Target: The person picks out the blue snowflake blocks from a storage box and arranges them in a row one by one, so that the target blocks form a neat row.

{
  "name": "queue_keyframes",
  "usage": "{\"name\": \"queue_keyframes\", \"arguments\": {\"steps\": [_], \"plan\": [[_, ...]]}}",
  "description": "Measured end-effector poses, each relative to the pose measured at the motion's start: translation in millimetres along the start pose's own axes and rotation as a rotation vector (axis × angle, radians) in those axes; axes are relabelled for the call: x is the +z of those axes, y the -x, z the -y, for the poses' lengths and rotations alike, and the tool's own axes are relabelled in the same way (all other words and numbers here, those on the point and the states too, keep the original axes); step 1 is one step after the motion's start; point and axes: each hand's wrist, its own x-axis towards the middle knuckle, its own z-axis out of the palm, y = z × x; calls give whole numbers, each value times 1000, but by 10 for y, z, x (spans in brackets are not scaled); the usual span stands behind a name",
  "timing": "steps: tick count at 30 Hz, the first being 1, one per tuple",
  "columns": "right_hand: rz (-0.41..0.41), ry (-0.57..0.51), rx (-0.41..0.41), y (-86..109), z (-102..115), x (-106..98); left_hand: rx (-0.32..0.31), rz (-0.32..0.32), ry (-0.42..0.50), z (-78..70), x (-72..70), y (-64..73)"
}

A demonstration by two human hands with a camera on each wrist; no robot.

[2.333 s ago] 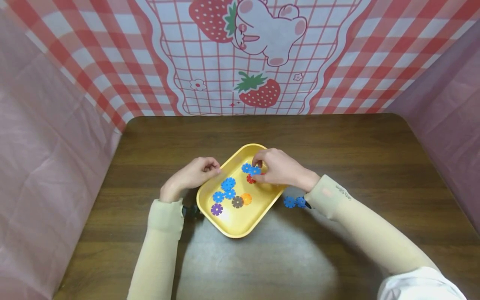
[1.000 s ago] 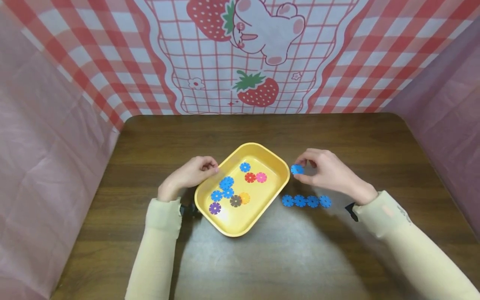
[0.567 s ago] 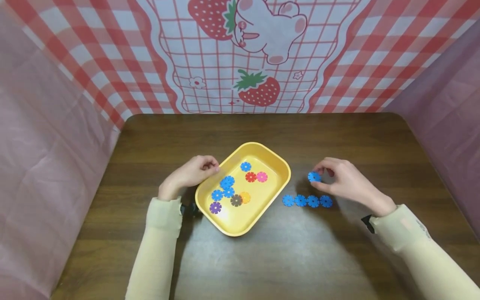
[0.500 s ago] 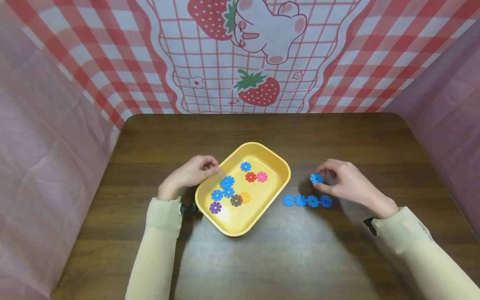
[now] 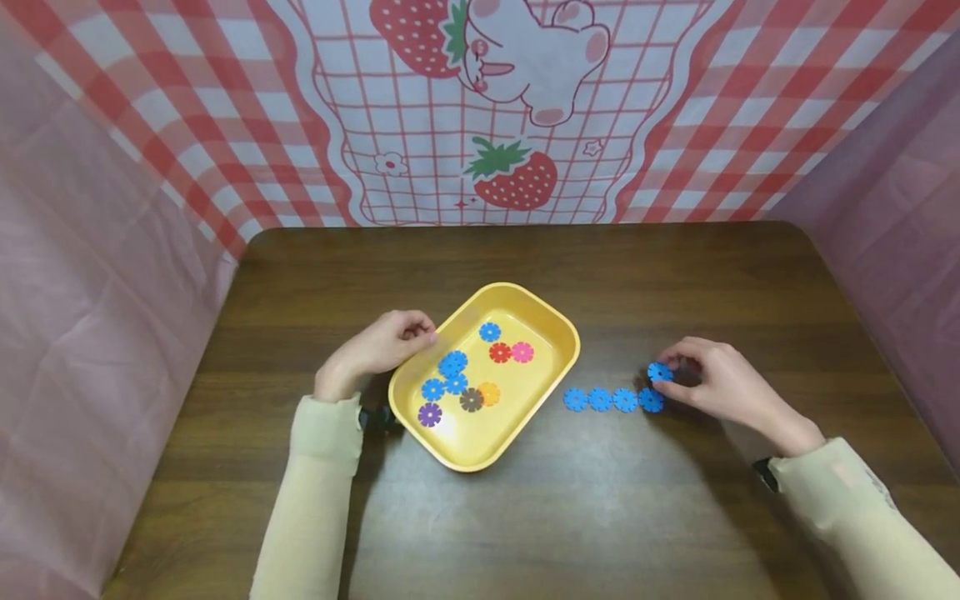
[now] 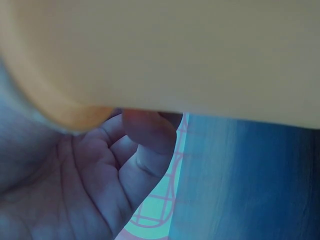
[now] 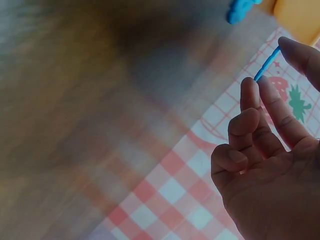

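My right hand (image 5: 723, 383) pinches a blue snowflake building disc (image 5: 660, 372) between thumb and fingertips. In the right wrist view this disc (image 7: 267, 64) is seen edge-on, its far end at the thumb tip. Just below it in the head view, overlapping it slightly, is the right end of a row of blue notched discs (image 5: 625, 400) on the table. My left hand (image 5: 378, 343) grips the upper left rim of a yellow tray (image 5: 525, 421), its thumb at the edge and the other fingers curled. The left wrist view shows the thumb (image 6: 152, 132) against the tray wall, which partly hides the fingers.
Inside the tray lie several blue discs (image 5: 453, 363), a red disc (image 5: 500, 352), a pink disc (image 5: 522, 352), a purple disc (image 5: 430, 414), a brown disc (image 5: 471, 400) and an orange disc (image 5: 490, 394). A strawberry-print cloth (image 5: 517, 179) hangs behind the wooden table (image 5: 480, 533).
My right hand took a blue disc from the tray and carried it right, then down toward the row's right end. The left hand has stayed at the tray rim.
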Motion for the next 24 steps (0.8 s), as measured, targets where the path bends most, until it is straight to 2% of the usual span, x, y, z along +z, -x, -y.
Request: {"name": "queue_keyframes", "arguments": {"steps": [16, 24], "plan": [[13, 29, 20, 225, -119, 40, 18, -1, -2, 2, 8, 8], [65, 22, 41, 304, -170, 54, 26, 4, -6, 2, 3, 1]]}}
